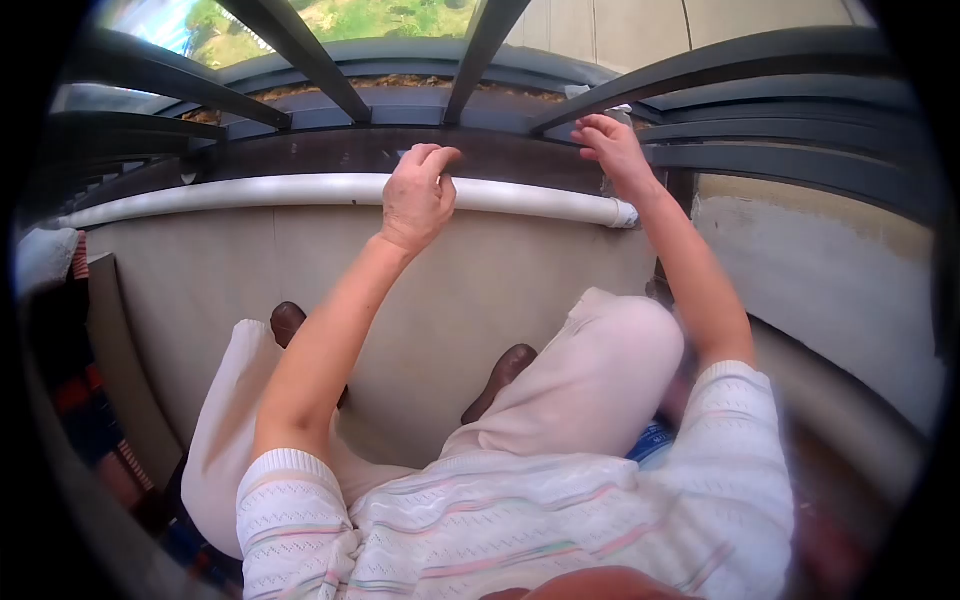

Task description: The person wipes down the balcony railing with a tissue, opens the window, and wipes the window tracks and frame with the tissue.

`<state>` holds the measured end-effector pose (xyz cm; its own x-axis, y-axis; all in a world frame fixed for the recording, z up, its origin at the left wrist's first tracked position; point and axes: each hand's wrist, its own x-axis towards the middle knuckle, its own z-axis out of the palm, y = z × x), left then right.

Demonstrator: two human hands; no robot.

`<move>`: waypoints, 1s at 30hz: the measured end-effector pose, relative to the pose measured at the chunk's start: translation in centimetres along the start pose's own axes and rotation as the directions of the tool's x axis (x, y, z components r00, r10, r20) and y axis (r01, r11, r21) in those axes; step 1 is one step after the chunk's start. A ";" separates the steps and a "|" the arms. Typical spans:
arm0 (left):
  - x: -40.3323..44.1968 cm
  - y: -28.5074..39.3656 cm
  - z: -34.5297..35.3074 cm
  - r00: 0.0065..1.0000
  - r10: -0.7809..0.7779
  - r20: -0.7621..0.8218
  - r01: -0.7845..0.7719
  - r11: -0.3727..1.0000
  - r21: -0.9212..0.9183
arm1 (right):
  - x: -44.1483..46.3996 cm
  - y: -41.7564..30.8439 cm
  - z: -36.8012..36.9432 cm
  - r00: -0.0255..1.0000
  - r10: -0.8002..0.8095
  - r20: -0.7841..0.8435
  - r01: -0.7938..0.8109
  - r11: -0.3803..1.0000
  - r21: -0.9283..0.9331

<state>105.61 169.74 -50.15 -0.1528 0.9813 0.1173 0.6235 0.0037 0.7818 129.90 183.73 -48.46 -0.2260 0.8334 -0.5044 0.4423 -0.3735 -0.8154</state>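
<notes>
My left hand (418,198) is raised in front of the white pipe (300,190), its fingers curled with thumb and forefinger near each other. Whether anything small is between them cannot be made out. Farther right, my right hand (612,150) is held up beside the dark metal railing (585,105), near its corner post. Its fingers are bent and spread a little, and no object shows in it. The pipe runs along the low ledge below the railing and ends under my right forearm.
Below me is a beige floor (420,290). My knees are bent, with brown shoes (500,380) showing between them. Dark and red striped cloth (90,400) lies at the left. A pale wall (820,290) stands at the right. Greenery shows beyond the railing.
</notes>
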 end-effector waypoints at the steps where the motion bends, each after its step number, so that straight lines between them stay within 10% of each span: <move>1: -0.3 -2.4 -0.1 0.999 -0.024 -0.048 0.028 0.994 0.104 | 3.6 0.5 0.2 0.997 0.079 0.000 -0.077 0.972 -0.221; 5: -1.3 -8.1 -1.9 0.993 -0.084 -0.085 0.109 0.924 0.368 | 11.4 3.9 -0.7 0.987 -0.158 -0.033 0.080 0.655 -0.751; 9: -2.5 -13.1 -1.7 0.976 -0.141 -0.165 0.210 0.808 0.551 | 15.4 5.6 -1.6 0.989 -0.144 -0.029 0.042 0.470 -0.882; 17: -3.9 -14.7 -0.1 0.972 -0.146 -0.185 0.225 0.807 0.546 | 15.6 3.2 2.2 0.949 -0.203 0.241 0.315 0.636 -0.705; 21: -4.1 -15.1 0.1 0.971 -0.121 -0.207 0.214 0.828 0.519 | 11.7 -1.5 4.9 0.813 -0.354 0.461 0.437 0.896 -0.083; 23: -4.0 -14.7 -0.1 0.972 -0.129 -0.196 0.214 0.833 0.510 | 11.0 -3.1 5.9 0.821 -0.206 0.532 0.388 0.886 -0.255; 24: -3.9 -14.6 -0.3 0.972 -0.136 -0.192 0.217 0.831 0.513 | 11.6 -4.2 7.4 0.846 0.105 0.523 0.314 0.695 -0.647; 30: -3.9 -14.7 -0.7 0.977 -0.118 -0.176 0.192 0.850 0.491 | 10.8 -2.9 7.4 0.875 -0.091 0.476 0.355 0.789 -0.502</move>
<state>96.51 165.71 -61.69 -0.3584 0.9245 0.1301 0.8772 0.2858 0.3858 119.77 190.83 -53.68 -0.6507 0.5692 -0.5026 0.7045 0.2055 -0.6793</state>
